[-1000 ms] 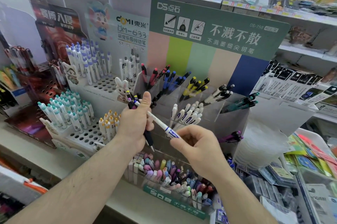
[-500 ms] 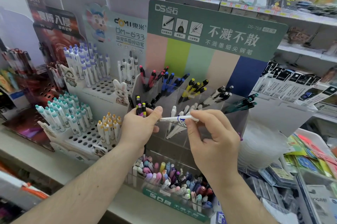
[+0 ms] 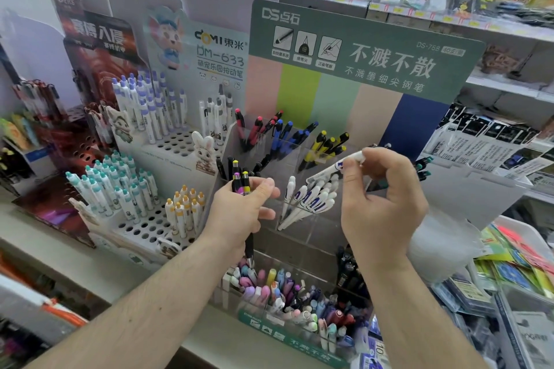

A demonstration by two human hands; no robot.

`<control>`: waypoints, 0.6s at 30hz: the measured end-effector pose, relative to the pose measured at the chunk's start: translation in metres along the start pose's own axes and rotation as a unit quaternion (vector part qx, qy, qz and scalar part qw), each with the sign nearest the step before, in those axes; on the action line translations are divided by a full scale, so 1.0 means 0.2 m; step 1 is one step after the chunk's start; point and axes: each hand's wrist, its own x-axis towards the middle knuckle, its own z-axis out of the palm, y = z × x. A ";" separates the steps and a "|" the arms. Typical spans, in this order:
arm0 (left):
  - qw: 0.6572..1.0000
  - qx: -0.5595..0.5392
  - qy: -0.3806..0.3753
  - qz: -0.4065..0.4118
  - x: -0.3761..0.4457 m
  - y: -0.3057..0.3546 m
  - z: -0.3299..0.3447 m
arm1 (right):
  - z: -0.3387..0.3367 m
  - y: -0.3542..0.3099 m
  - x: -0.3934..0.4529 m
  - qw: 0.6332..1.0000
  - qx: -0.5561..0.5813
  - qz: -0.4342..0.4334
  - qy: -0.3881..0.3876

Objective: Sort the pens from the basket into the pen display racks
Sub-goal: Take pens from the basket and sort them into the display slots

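Observation:
My right hand [image 3: 380, 200] pinches a white pen with blue print [image 3: 335, 166], tilted with its tip down-left over the clear compartment of matching white pens [image 3: 305, 200]. My left hand [image 3: 239, 212] grips a small bundle of dark pens [image 3: 241, 184] with coloured caps; their tips stick out below the fist. Both hands hover in front of the clear tiered pen rack [image 3: 302, 236] under the green header card [image 3: 359, 50]. The rack's upper compartments hold red, blue and yellow pens.
A white holed rack [image 3: 141, 230] with teal, yellow and purple-capped pens stands to the left. A front tray [image 3: 287, 335] holds several pastel pens below my hands. Packaged stationery [image 3: 521, 272] lies at the right; store shelves rise behind.
My right hand took the white pen out of my left hand, carried it up and to the right, and tilted it over the white-pen compartment. My left hand kept the dark pens.

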 end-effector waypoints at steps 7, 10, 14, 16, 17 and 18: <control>1.000 -0.008 -0.005 -0.002 0.01 -0.01 -0.02 | 0.12 0.11 -0.04 0.986 -0.069 0.057 -0.138; 1.000 -0.012 -0.022 -0.009 0.01 -0.02 -0.02 | 0.15 0.12 -0.06 0.971 -0.117 0.058 -0.202; 0.999 0.004 -0.036 -0.007 0.00 -0.03 -0.02 | 0.17 0.14 -0.10 0.958 -0.161 0.064 -0.228; 0.999 0.006 -0.052 -0.012 0.00 -0.03 -0.02 | 0.17 0.14 -0.11 0.954 -0.182 0.062 -0.229; 0.998 0.008 -0.059 -0.014 -0.01 -0.03 -0.02 | 0.17 0.13 -0.11 0.953 -0.188 0.062 -0.229; 0.998 0.009 -0.068 -0.015 -0.01 -0.03 -0.01 | 0.17 0.13 -0.11 0.953 -0.191 0.063 -0.228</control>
